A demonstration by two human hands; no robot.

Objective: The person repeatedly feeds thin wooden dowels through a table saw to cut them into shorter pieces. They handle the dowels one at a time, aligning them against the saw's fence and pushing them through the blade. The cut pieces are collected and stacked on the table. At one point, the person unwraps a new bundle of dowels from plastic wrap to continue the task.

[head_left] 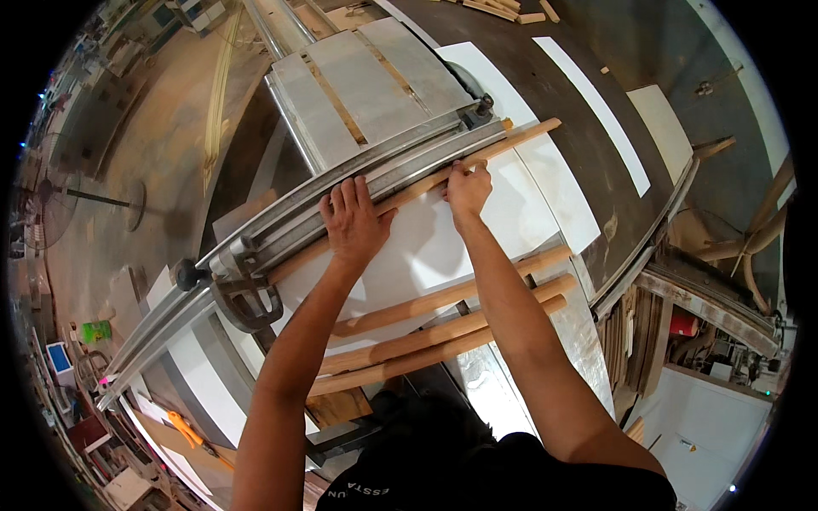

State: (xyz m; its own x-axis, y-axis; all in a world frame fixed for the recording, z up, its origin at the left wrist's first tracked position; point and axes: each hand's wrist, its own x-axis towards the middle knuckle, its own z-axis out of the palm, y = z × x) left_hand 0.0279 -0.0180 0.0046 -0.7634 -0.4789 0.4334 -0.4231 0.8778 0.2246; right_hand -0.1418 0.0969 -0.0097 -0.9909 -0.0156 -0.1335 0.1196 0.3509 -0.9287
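Observation:
A long wooden strip (530,133) lies at a slant along the near side of a metal fence (413,170), over a white board (515,204). My left hand (351,223) presses over the strip, its fingers reaching onto the fence and its thumb on the near side. Farther right, my right hand (467,194) pinches the same strip between thumb and curled fingers. The strip's right end sticks out past the fence. Closer to my body, several similar wooden strips (417,304) rest side by side, partly hidden by my right forearm.
A black clamp-like handle (247,300) and a round knob (186,273) sit at the fence's left end. Beyond it is a grey slotted metal table (366,94). On the right, a brown tabletop (588,128) carries a white strip (594,111). Orange-handled pliers (186,428) lie lower left.

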